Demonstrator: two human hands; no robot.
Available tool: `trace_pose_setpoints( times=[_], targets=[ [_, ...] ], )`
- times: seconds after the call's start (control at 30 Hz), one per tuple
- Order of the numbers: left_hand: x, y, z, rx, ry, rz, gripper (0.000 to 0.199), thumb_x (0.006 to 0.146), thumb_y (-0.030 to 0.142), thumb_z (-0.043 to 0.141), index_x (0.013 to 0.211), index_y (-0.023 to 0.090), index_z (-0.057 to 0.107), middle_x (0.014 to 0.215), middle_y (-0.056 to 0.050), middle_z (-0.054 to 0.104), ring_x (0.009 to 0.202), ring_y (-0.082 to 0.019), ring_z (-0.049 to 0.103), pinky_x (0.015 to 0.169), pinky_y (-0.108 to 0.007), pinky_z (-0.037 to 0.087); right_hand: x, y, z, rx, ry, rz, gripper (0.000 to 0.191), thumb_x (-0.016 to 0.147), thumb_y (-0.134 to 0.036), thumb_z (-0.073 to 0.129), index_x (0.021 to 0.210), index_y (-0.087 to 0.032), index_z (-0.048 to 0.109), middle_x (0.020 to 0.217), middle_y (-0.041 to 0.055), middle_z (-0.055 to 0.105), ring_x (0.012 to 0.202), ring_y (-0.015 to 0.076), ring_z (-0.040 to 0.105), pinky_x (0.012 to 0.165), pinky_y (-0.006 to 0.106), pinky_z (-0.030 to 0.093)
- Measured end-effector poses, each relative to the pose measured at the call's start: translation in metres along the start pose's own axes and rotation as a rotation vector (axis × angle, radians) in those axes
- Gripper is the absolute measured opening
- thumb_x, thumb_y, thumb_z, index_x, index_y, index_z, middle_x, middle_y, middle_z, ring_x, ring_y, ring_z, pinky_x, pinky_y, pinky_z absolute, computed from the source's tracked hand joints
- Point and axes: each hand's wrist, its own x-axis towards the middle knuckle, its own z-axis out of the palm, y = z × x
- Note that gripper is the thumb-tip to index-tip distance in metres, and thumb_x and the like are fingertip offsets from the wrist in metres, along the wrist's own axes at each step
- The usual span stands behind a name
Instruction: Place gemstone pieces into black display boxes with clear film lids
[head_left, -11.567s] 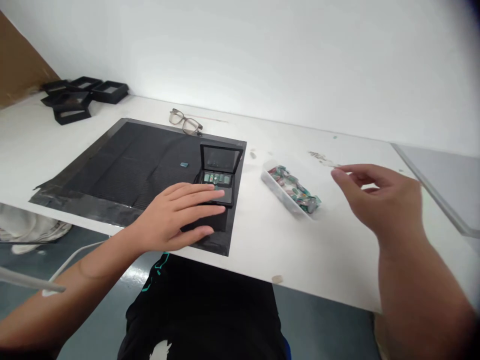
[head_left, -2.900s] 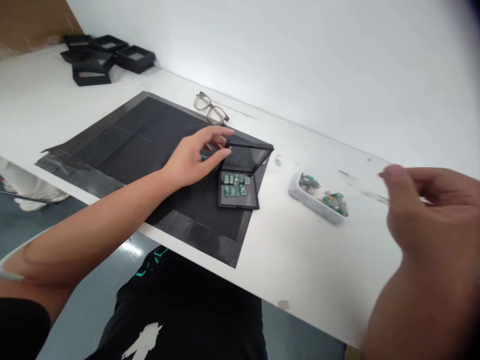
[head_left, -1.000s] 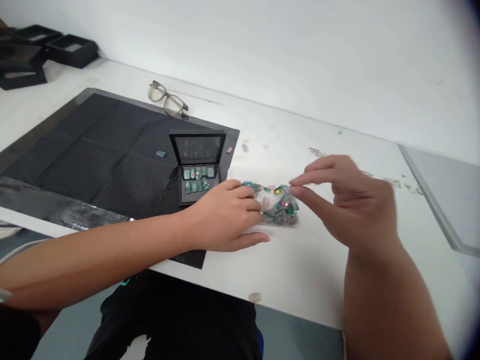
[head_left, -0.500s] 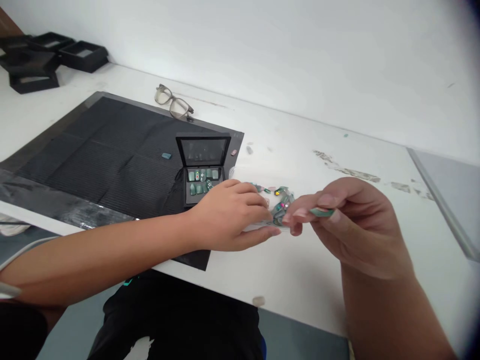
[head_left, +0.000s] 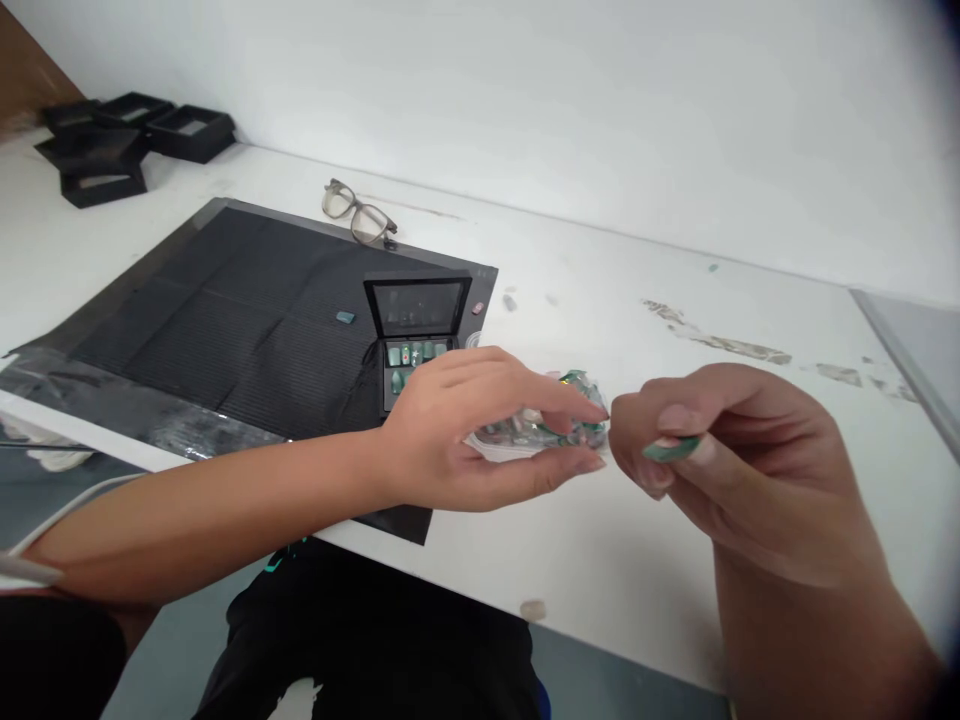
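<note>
Between the thumb and fingers of my right hand (head_left: pixel 742 460) is a green press-on nail (head_left: pixel 671 449), held over the right of the table. My left hand (head_left: pixel 487 430) is open, thumb and index finger apart, reaching toward the right hand. Beneath it lies a clear bag (head_left: pixel 517 435) of green and decorated press-on nails, partly hidden by the fingers. Behind the left hand stands a small black case (head_left: pixel 418 305), its windowed lid raised. Rows of green press-on nails (head_left: pixel 406 353) sit inside; the left hand covers part of them.
A black mat (head_left: pixel 247 290) covers the left of the white table (head_left: pixel 570 560), with one loose teal nail (head_left: pixel 345 317) on it. Eyeglasses (head_left: pixel 360 213) rest at its back edge. Black boxes (head_left: pixel 191 133) are piled at the far left. Peeled marks (head_left: pixel 720 340) show at right.
My left hand has lifted from the bag, and its thumb and index finger have spread apart, pointing right. My right hand still pinches the green nail. The view has shifted slightly.
</note>
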Motion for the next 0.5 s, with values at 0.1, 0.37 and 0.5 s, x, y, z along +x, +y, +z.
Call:
trace_pose_setpoints(
  times=[0.1,0.37,0.5],
  targets=[
    [0.002,0.002,-0.003,0.016,-0.022,0.061,0.017,0.085,0.024,0.078,0.100,0.020,0.070,0.082,0.002,0.079,0.074,-0.008,0.072,0.074,-0.019,0.061,0.001,0.002,0.005,-0.050,0.017,0.015,0.007,0.092,-0.027,0.073,0.096,-0.031,0.076,0.066,-0.0023,0.067,0.053,0.0114,0.057,0.044,0.024,0.049],
    [0.003,0.003,-0.005,0.034,-0.020,0.130,0.012,0.090,0.014,0.063,0.087,0.022,0.070,0.080,0.002,0.080,0.073,-0.007,0.075,0.070,-0.015,0.063,0.004,-0.001,0.012,-0.060,-0.026,0.014,0.014,0.084,-0.022,0.081,0.093,-0.032,0.081,0.071,-0.0002,0.076,0.057,0.0158,0.068,0.050,0.028,0.059],
    [0.004,0.007,-0.006,-0.034,0.061,0.080,0.013,0.081,0.011,0.061,0.083,0.022,0.066,0.074,0.003,0.076,0.063,-0.007,0.071,0.060,-0.016,0.060,0.003,-0.004,0.007,-0.113,-0.092,0.011,0.019,0.084,-0.029,0.082,0.102,-0.033,0.081,0.074,0.0011,0.076,0.060,0.0164,0.067,0.054,0.031,0.059]
  ],
)
